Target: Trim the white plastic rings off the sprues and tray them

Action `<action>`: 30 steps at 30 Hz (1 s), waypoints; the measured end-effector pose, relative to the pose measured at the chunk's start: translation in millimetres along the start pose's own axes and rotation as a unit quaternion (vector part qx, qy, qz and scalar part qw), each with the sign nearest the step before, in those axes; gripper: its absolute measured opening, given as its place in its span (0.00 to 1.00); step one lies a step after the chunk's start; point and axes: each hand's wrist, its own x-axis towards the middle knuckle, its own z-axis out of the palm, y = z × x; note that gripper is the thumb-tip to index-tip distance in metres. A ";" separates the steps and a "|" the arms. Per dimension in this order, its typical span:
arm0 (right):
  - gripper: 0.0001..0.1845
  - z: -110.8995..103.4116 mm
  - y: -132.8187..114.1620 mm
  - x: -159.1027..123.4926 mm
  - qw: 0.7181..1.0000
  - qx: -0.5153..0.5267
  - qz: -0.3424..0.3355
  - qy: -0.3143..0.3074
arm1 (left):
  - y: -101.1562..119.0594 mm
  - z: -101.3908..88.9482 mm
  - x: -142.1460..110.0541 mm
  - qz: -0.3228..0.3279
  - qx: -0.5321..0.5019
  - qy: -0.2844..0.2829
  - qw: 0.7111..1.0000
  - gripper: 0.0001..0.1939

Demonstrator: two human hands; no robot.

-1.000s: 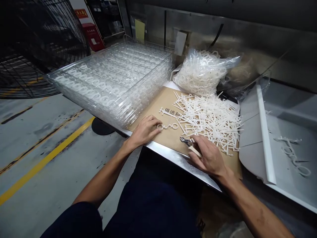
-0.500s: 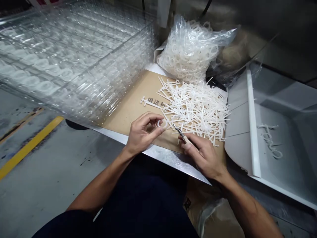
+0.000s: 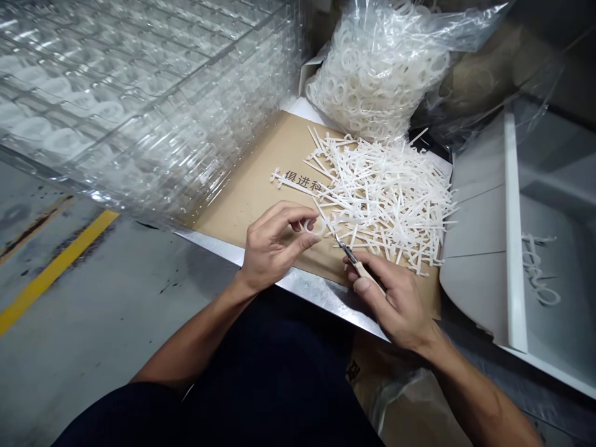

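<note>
Between the thumb and fingers of my left hand (image 3: 279, 245) is a small white plastic ring (image 3: 318, 227), held above the front of the cardboard sheet (image 3: 246, 198). My right hand (image 3: 395, 298) is closed around the handles of a pair of nippers (image 3: 356, 261). Their metal tip points up and left, a short way from the ring. Just beyond both hands lies a loose heap of white plastic sprue sticks (image 3: 386, 198). One stick (image 3: 298, 186) lies at the heap's left, over printed lettering.
Stacked clear plastic trays (image 3: 153, 118) with white rings stand at the left. Behind the heap is a clear bag (image 3: 377, 81) full of rings. A grey-white bin (image 3: 516, 248) at the right holds a few white pieces (image 3: 540, 273). The table's metal edge (image 3: 321, 295) runs in front.
The view has shifted, bringing the bag and heap closer. Both hands still hold the ring and the nippers, which stay close together.
</note>
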 end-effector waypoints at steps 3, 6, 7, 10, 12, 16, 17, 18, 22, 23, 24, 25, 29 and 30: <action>0.12 4.5 -2.7 0.6 0.999 0.027 0.027 -0.015 | 1.2 0.5 -0.2 -0.001 -0.011 -0.003 1.000 0.15; 0.13 6.4 -3.2 2.2 0.999 0.036 0.036 -0.017 | 1.9 0.8 -1.3 -0.007 0.000 -0.005 1.000 0.15; 0.13 6.5 -3.3 2.6 0.998 0.038 0.040 -0.019 | 2.1 0.7 -1.6 -0.007 0.006 -0.006 1.000 0.15; 0.14 6.2 -3.7 3.7 0.997 0.045 0.055 -0.027 | 2.1 0.2 -2.1 0.002 0.015 -0.009 1.000 0.16; 0.14 5.6 -4.2 4.2 0.996 0.051 0.065 -0.031 | 1.2 -0.4 -2.2 0.012 0.017 -0.012 1.000 0.17; 0.14 4.1 -5.7 4.0 0.994 0.060 0.078 -0.044 | -1.8 -1.5 -2.3 0.039 0.011 -0.015 0.999 0.20; 0.14 3.8 -5.9 3.9 0.994 0.064 0.081 -0.046 | -2.3 -1.6 -2.3 0.043 0.008 -0.016 0.999 0.20; 0.14 3.7 -6.1 3.7 0.993 0.067 0.084 -0.048 | -2.5 -1.7 -2.3 0.044 0.007 -0.017 0.999 0.20; 0.15 4.0 -6.0 3.9 0.992 0.078 0.086 -0.050 | -1.5 -1.3 -2.0 0.051 0.008 -0.020 0.998 0.21; 0.15 4.1 -5.8 4.2 0.992 0.080 0.086 -0.051 | -1.3 -1.2 -1.9 0.054 0.009 -0.021 0.998 0.21; 0.15 4.2 -5.6 4.4 0.991 0.083 0.087 -0.051 | -1.1 -1.1 -1.7 0.056 0.009 -0.022 0.998 0.21; 0.15 4.2 -5.3 4.6 0.991 0.086 0.089 -0.051 | -1.0 -1.0 -1.6 0.057 0.010 -0.024 0.998 0.20; 0.16 4.5 -4.3 4.6 0.991 0.093 0.090 -0.046 | -1.2 -0.8 -1.0 0.061 0.017 -0.030 0.998 0.20; 0.16 4.7 -4.0 4.5 0.991 0.093 0.090 -0.045 | -1.1 -0.8 -0.9 0.065 0.019 -0.030 0.997 0.19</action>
